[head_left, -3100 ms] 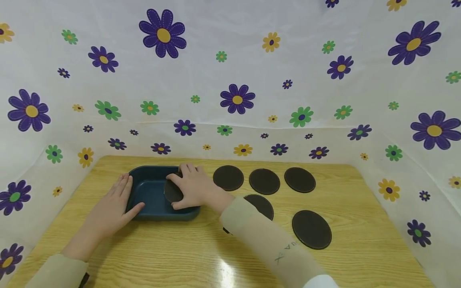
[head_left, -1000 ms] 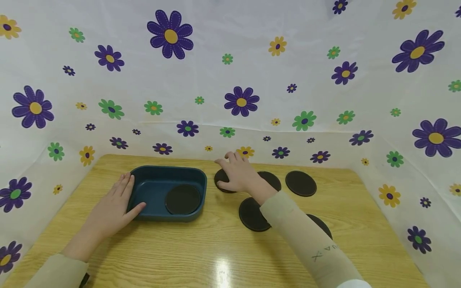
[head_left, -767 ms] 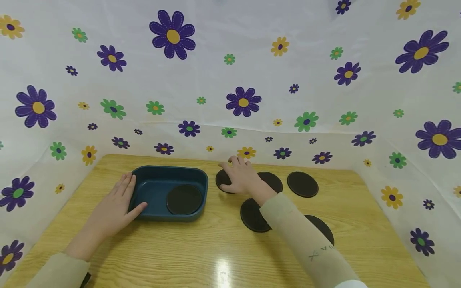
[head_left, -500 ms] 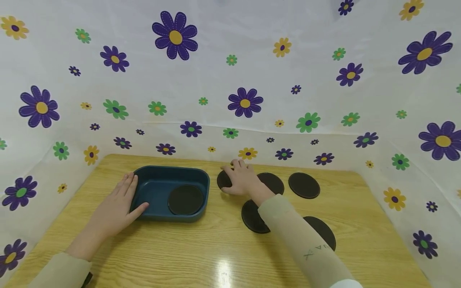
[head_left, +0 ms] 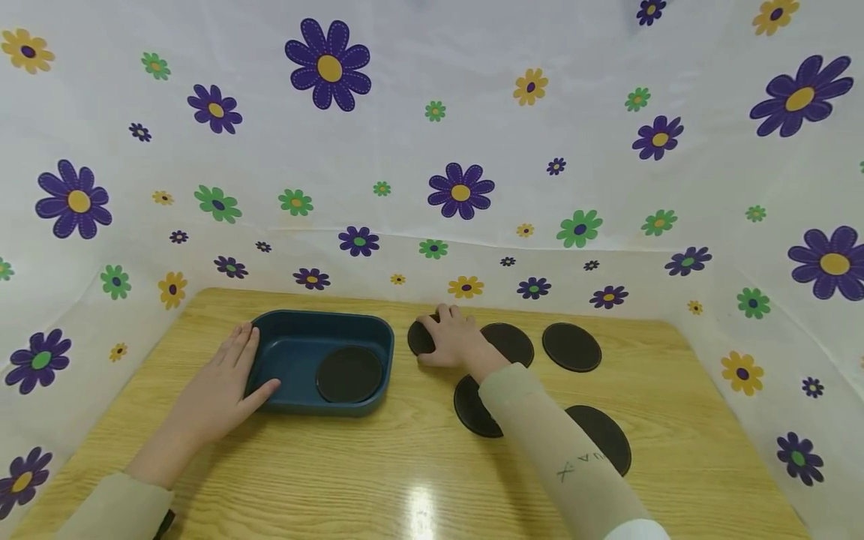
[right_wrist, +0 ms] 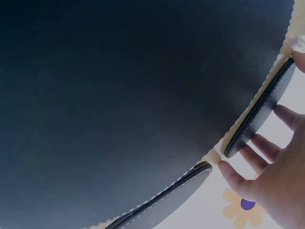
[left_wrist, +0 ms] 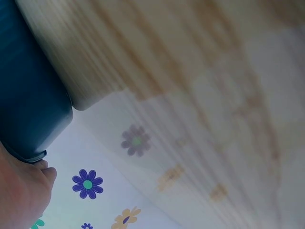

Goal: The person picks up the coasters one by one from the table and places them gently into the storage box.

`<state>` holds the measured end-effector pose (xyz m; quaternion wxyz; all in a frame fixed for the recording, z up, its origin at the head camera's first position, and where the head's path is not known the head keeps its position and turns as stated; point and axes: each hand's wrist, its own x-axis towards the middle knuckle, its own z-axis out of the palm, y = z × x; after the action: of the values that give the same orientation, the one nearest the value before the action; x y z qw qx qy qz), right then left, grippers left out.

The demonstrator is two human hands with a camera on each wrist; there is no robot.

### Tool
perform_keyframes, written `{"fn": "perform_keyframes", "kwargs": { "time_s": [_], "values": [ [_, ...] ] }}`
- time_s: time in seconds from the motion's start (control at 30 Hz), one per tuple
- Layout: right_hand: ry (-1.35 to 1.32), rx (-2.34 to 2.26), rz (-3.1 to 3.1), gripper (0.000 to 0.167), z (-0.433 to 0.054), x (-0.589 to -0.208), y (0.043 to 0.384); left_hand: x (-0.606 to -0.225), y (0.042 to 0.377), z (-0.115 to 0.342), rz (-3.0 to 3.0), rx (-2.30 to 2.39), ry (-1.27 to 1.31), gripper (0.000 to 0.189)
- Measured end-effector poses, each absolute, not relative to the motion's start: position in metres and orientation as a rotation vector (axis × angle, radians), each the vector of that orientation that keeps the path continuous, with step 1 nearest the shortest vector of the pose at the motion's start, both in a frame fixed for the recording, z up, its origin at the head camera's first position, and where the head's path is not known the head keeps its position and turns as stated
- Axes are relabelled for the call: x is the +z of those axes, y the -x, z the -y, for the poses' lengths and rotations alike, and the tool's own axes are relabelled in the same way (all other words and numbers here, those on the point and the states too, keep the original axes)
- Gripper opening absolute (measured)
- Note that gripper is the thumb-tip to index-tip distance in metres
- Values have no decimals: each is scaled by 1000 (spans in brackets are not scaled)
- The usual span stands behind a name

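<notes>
Now that the right hand [head_left: 451, 340] has left the blue tray [head_left: 320, 410] for a black disc [head_left: 419, 340] near the back edge of the bench [head_left: 304, 480], one disc [head_left: 349, 374] lies inside, five outside | right hand: curled round its disc's rim | left hand [head_left: 219, 386]: straight-fingered against tray's left wall | right arm [head_left: 560, 450] part-hides three other discs [head_left: 511, 343]; grip's firmness unclear

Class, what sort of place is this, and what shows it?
Probably a screened tabletop work area, though its wider setting is out of view: a wood-grain table, a flowered white sheet on three sides, and black discs lying near a blue tray.
</notes>
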<state>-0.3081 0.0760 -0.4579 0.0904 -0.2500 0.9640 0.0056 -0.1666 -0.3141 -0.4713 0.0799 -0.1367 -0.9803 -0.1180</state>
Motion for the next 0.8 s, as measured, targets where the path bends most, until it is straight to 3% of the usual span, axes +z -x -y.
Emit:
{"fn": "perform_keyframes", "kwargs": {
  "time_s": [0.8],
  "values": [
    [730,-27,-2889,86,-79,-457,314,-469,168,312,2950,-374,389,97]
  ]
}}
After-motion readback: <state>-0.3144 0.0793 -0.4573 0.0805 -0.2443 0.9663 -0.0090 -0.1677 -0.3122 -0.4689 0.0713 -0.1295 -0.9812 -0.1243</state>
